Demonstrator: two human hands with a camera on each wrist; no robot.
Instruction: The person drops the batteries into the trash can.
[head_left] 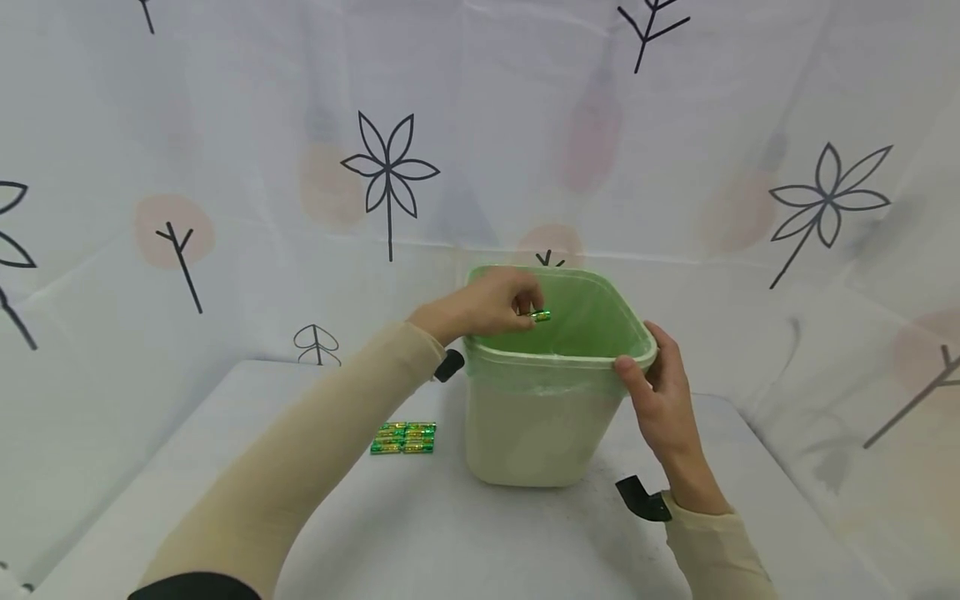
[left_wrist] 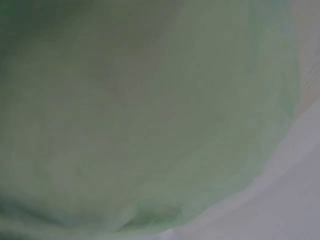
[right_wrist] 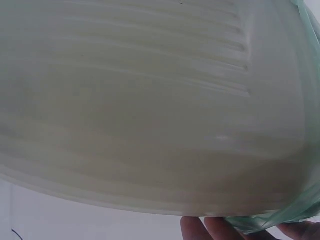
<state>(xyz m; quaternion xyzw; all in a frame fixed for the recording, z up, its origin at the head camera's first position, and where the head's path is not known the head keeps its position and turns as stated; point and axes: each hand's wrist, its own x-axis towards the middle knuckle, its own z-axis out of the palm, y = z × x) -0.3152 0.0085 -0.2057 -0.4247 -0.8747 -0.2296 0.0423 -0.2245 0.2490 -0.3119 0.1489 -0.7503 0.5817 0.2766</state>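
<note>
A pale trash can (head_left: 536, 429) stands on the table, its rim draped with a thin green liner bag (head_left: 592, 304). Over the left part of its mouth, my left hand (head_left: 491, 302) pinches a small green-and-gold battery (head_left: 541, 316) between thumb and fingers. At the right front corner my right hand (head_left: 663, 396) grips the rim, thumb on the near side. The right wrist view shows the can's ribbed outer wall (right_wrist: 150, 115) with fingertips (right_wrist: 220, 229) at its edge. Blurred pale green fills most of the left wrist view, without the hand.
Several like batteries (head_left: 405, 438) lie in a neat two-column block left of the can, partly beside my left sleeve (head_left: 322, 450). White cloth covers the table (head_left: 420, 533). Behind it hangs a curtain (head_left: 480, 125) printed with flowers and twigs.
</note>
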